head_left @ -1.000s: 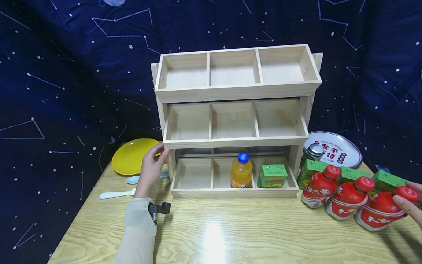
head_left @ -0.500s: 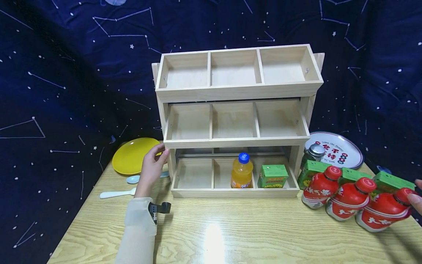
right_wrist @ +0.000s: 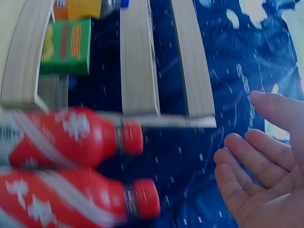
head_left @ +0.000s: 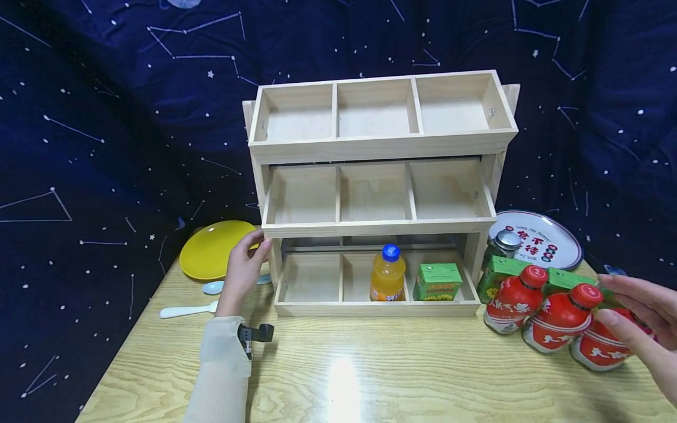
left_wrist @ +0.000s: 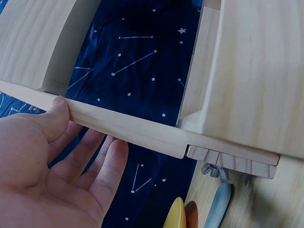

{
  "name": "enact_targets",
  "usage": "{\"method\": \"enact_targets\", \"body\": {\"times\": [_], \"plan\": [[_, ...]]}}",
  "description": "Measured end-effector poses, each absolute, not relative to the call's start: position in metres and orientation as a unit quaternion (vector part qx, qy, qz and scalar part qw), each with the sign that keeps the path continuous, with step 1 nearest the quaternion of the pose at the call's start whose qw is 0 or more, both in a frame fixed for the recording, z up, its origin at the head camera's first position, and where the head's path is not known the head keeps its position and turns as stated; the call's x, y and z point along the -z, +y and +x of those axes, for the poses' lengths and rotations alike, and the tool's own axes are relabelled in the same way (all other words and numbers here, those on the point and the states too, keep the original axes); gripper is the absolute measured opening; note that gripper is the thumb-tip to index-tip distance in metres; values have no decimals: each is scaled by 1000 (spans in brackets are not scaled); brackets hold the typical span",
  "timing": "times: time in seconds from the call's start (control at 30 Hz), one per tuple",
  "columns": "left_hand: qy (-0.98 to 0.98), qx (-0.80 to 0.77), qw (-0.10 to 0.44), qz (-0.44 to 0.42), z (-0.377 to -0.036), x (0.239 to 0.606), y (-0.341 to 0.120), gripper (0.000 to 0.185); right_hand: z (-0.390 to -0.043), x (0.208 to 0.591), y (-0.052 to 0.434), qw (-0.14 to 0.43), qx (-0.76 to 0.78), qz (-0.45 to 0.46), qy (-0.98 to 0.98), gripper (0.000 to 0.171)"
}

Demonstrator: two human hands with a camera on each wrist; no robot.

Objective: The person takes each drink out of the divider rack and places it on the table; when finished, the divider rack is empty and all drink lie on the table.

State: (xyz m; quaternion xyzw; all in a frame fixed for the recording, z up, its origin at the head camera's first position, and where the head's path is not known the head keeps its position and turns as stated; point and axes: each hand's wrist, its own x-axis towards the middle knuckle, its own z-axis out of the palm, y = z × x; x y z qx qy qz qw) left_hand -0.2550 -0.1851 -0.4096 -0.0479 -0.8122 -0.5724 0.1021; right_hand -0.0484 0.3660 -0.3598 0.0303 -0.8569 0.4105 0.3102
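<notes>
My left hand (head_left: pixel 245 267) holds the left upright of a three-tier wooden shelf (head_left: pixel 383 148); in the left wrist view the thumb lies on one side of the post (left_wrist: pixel 128 124) and the fingers on the other. My right hand (head_left: pixel 647 320) is held over the rightmost red bottle (head_left: pixel 597 349), partly hiding it, with thumb and fingers apart and nothing between them. Beside it stand a middle red bottle (head_left: pixel 557 323) and a left red bottle (head_left: pixel 513 305). In the right wrist view the right hand (right_wrist: pixel 266 175) appears clear of the bottles.
On the bottom tier stand an orange drink bottle (head_left: pixel 388 276) and a green box (head_left: pixel 437 282). More green boxes (head_left: pixel 563 280), a glass shaker (head_left: pixel 502 244) and a white plate (head_left: pixel 560 238) are at right. At left lie a yellow plate (head_left: pixel 211 252) and a white utensil (head_left: pixel 185 311).
My right hand has left the rightmost red bottle's cap, passed near the frame's right edge, and come back leftward over the bottles, its fingers spread. The left hand has stayed on the post.
</notes>
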Motion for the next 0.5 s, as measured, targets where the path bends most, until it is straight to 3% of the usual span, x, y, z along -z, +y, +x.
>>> {"method": "enact_targets", "body": {"times": [0.23,0.5], "plan": [[-811,573,106,-54,-257,413,-186,45,-58,342,312,232,-422,32,-876,54],[-812,573,102,-44,-258,413,-186,46,-88,347,281,189,-434,88,-876,50]]}}
